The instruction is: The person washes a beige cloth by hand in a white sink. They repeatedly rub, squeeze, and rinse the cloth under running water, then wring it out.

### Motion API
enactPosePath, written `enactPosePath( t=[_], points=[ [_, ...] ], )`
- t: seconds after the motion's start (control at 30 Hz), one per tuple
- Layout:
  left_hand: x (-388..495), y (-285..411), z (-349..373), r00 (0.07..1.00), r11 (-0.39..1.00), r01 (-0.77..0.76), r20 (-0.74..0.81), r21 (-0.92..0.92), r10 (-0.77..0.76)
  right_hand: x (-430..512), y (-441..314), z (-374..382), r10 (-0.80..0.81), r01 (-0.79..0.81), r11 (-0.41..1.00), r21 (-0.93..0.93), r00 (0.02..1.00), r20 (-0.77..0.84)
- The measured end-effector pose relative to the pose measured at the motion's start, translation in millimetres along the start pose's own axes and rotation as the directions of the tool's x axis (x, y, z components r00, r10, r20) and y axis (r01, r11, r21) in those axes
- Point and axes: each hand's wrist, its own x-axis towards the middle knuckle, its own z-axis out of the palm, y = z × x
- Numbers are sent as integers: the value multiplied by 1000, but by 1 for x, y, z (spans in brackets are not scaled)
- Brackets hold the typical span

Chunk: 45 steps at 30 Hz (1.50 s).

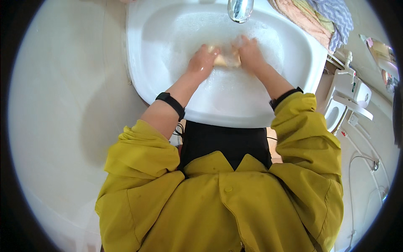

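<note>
My left hand [201, 63] grips one end of a wet, pale yellow item, apparently a cloth [221, 60], over the white washbasin [220, 105]. The other end is in my right hand [251, 56], whose fingers are blurred by motion. Between the two hands the cloth is smeared by blur and its shape is unclear. Cloudy, sudsy water [192, 28] lies in the basin around and beneath my hands. A chrome faucet [241, 11] juts over the basin's far side, just beyond my right hand.
Folded towels [310, 22] in peach, yellow and blue-violet lie at the basin's far right rim. To the right are a wall tap [348, 64], a white toilet [335, 113] and a shower hose [351, 189]. A pale wall [63, 94] runs along the left.
</note>
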Motion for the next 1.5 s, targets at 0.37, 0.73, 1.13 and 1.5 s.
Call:
enactPosePath(
  t=[0.37, 0.73, 1.13, 1.5],
  points=[
    [-12, 44, 14, 909, 13, 396, 390, -918, -147, 5, -76, -84, 708, -207, 411, 888, 687, -167],
    [-16, 57, 10, 855, 10, 514, 513, -858, 68, 20, -74, -85, 758, -199, 348, 916, 635, -150],
    [-17, 43, 17, 894, -140, 427, 441, -893, -82, 5, -92, -59, 556, -108, 582, 806, 776, -298],
    [-51, 22, -60, 917, -152, 398, 392, -905, 69, 15, -12, -30, 254, -237, 760, 605, 965, 59]
  ],
)
